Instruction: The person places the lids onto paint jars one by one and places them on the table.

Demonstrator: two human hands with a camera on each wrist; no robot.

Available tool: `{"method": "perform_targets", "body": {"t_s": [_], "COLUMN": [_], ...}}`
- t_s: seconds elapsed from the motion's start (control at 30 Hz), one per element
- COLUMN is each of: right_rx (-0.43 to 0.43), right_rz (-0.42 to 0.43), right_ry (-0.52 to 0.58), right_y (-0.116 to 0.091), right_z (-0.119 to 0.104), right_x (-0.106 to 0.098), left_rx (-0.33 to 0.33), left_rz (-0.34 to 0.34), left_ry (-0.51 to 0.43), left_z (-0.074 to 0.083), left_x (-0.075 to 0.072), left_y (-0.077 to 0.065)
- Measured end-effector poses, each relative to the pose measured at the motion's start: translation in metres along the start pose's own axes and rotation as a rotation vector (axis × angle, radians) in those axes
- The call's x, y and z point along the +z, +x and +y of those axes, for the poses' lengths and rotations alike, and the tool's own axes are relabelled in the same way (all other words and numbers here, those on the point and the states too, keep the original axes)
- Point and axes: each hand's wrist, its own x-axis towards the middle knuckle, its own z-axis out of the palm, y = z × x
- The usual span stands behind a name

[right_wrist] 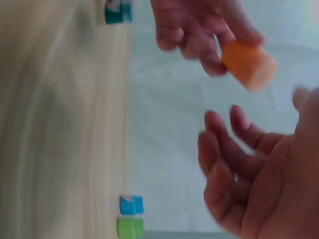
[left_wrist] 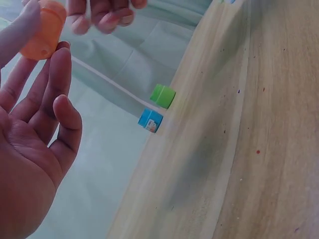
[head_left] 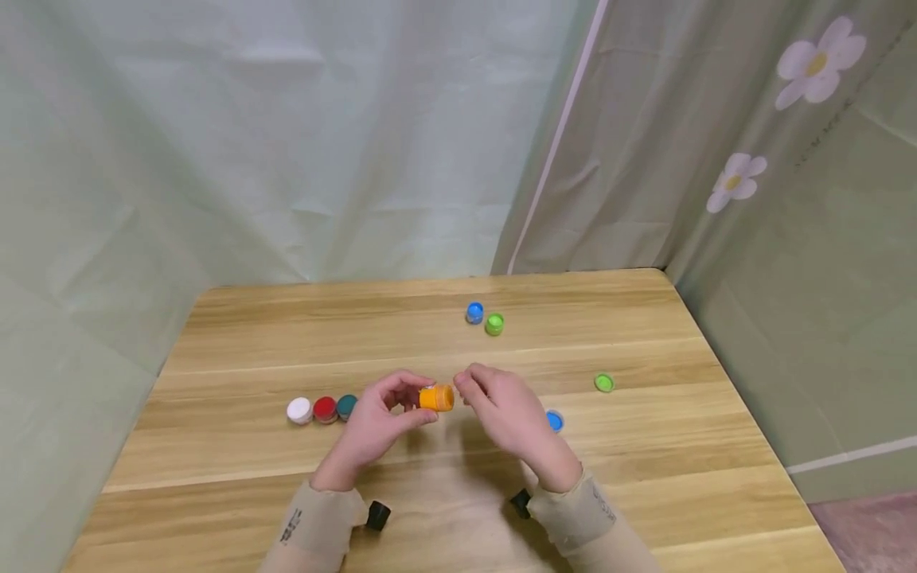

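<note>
In the head view, the left hand (head_left: pixel 377 420) pinched a smooth, cylindrical orange pot (head_left: pixel 437 398) over the streaky wood-grain table (head_left: pixel 236 342); the right hand (head_left: pixel 505 412), near it, grasped nothing. In the left wrist view, a stubby blue pot (left_wrist: pixel 150 120) and green pot (left_wrist: pixel 163 96) stood near the table's edge. In the right wrist view, the right hand's fingers (right_wrist: pixel 209 149) curved loosely, apart from the orange pot.

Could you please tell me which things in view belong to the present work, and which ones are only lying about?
In the work:
orange pot, held by the left hand
right hand, near the pot

Apparently lying about for now:
white pot, red pot, teal pot
blue pot, green pot
green lid, blue lid
</note>
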Motion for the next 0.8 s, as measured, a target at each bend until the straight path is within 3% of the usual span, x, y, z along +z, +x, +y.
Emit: {"method": "perform_targets", "body": {"t_s": [0.17,0.4,0.57,0.8], "right_rx": [-0.164,-0.403,-0.444,-0.425], "right_rz": [-0.025,0.009,0.071,0.139], "right_ry": [0.112,0.107,0.084,-0.012], "right_y": [0.001,0.002,0.004,0.004], "right_z": [0.003,0.004,0.002,0.001], "right_x": [-0.011,-0.008,-0.005,-0.005], "left_rx": [-0.019,-0.036,-0.034,0.001], "left_rz": [0.023,0.031,0.023,0.025], "left_ry": [-0.069,-0.144,-0.139,-0.094], "left_z": [0.0,0.0,0.004,0.01], "left_x": [-0.001,-0.004,-0.006,-0.004], "left_y": [-0.001,-0.005,-0.003,-0.001]}}
